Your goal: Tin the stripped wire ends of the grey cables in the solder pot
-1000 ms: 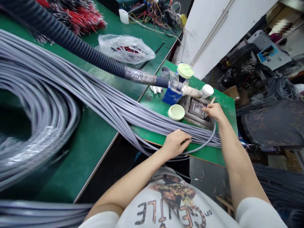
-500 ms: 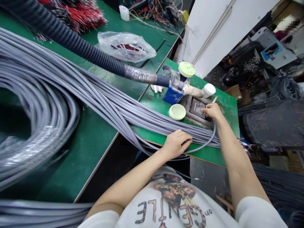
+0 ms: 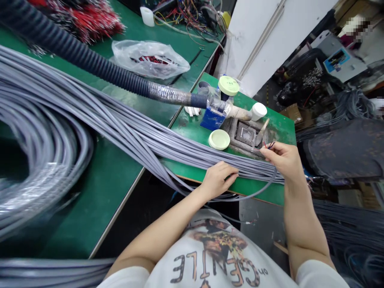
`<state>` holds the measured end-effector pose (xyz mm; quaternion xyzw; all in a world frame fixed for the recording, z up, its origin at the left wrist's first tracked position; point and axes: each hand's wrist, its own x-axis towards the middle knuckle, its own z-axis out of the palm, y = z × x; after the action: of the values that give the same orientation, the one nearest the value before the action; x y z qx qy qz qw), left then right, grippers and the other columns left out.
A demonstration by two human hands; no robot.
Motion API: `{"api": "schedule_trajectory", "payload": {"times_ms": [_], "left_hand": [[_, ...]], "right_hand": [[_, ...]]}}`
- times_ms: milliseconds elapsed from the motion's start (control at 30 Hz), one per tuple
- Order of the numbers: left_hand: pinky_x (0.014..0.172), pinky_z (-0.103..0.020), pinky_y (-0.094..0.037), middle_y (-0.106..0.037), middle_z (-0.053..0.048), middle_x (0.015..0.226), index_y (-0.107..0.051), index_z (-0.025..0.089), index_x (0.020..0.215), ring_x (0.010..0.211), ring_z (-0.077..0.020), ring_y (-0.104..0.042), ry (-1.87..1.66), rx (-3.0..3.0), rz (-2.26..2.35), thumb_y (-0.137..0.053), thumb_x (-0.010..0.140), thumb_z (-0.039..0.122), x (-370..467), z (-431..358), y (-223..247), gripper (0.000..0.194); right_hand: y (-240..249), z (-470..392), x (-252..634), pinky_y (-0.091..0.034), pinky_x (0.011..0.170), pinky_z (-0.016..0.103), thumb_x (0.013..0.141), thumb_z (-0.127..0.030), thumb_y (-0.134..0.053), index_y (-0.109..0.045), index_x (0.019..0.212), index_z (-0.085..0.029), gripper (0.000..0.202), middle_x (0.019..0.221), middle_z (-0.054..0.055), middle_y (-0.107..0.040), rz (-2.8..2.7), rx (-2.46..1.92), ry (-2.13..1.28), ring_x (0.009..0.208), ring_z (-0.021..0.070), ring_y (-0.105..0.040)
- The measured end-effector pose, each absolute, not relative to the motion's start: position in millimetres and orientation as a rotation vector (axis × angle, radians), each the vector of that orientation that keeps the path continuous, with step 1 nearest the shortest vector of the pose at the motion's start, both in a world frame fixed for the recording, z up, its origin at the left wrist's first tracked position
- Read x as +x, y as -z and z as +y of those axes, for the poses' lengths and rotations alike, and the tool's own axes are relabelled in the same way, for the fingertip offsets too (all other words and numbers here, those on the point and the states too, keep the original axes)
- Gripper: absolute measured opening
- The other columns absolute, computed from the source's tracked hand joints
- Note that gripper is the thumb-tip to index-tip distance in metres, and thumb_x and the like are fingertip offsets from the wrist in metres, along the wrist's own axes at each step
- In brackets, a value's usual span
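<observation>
My right hand [image 3: 283, 158] pinches the end of a grey cable [image 3: 261, 191], whose thin coloured wires [image 3: 269, 145] poke out past the fingertips. This hand is just right of a square pot with a shiny surface [image 3: 246, 133], set in a dirty grey tray. A flat wooden stick [image 3: 263, 131] leans at the pot's right edge. My left hand [image 3: 220, 178] lies on the near edge of a thick bundle of grey cables [image 3: 183, 150], fingers laid over it and thumb apart. The held cable curves down from the right hand and passes close to the left.
A pale green dish [image 3: 219, 139], a white cup [image 3: 258, 111] and a jar with a green lid [image 3: 228, 85] stand around the pot. A black corrugated hose [image 3: 120, 78] ends beside it. A plastic bag [image 3: 151, 60] and coiled cables [image 3: 57, 168] lie leftward.
My right hand has drawn back from over the pot, toward me and to the right, with the cable end. The wooden stick now shows at the pot. My left hand stays on the bundle.
</observation>
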<state>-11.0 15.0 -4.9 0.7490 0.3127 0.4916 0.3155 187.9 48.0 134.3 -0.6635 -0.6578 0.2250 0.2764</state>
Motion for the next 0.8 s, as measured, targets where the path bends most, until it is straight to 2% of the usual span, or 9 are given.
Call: {"api": "schedule_trajectory", "payload": {"times_ms": [233,367,467,633,800], "left_hand": [[0.077,-0.033,-0.048,-0.071,-0.005,0.085,-0.068,0.02,0.094,0.08,-0.0179,-0.061,-1.256,1.814,0.831,-0.06,0.085,0.025,-14,12,-3,0.013],[0.075,-0.031,-0.051,-0.068,-0.006,0.087,-0.069,0.019,0.097,0.079,-0.0169,-0.063,-1.261,1.455,0.844,-0.065,0.082,0.028,-16,8,-13,0.018],[0.08,-0.031,-0.051,-0.068,-0.007,0.095,-0.069,0.018,0.097,0.086,-0.0181,-0.064,-1.265,1.248,0.808,-0.065,0.082,0.029,-18,7,-20,0.02],[0.088,-0.033,-0.049,-0.068,-0.007,0.099,-0.07,0.018,0.095,0.096,-0.0208,-0.063,-1.232,1.174,0.797,-0.066,0.08,0.029,-18,5,-30,0.019],[0.086,-0.032,-0.049,-0.068,-0.007,0.102,-0.07,0.018,0.097,0.096,-0.0205,-0.063,-1.203,1.17,0.822,-0.068,0.078,0.03,-16,4,-39,0.023]], "right_hand": [[-124,11,170,-0.036,0.044,0.022,0.075,-0.039,-0.069,-0.068,0.073,-0.015,0.024,0.055,-0.001,-0.056,-1.652,-1.734,-0.914,0.048,0.0106,-0.049],[-116,1,162,-0.035,0.046,0.023,0.078,-0.041,-0.066,-0.066,0.07,-0.015,0.027,0.053,-0.002,-0.053,-1.722,-1.727,-0.946,0.048,0.0104,-0.048],[-112,-3,157,-0.031,0.046,0.023,0.079,-0.04,-0.064,-0.062,0.066,-0.015,0.029,0.054,-0.002,-0.053,-1.792,-1.715,-0.925,0.048,0.0096,-0.045],[-110,-7,152,-0.027,0.047,0.024,0.08,-0.04,-0.063,-0.052,0.058,-0.017,0.034,0.049,-0.003,-0.048,-1.861,-1.686,-0.913,0.048,0.009,-0.042],[-109,-9,150,-0.024,0.048,0.023,0.081,-0.037,-0.061,-0.044,0.053,-0.018,0.037,0.049,-0.004,-0.044,-1.941,-1.625,-0.912,0.049,0.0084,-0.037]]}}
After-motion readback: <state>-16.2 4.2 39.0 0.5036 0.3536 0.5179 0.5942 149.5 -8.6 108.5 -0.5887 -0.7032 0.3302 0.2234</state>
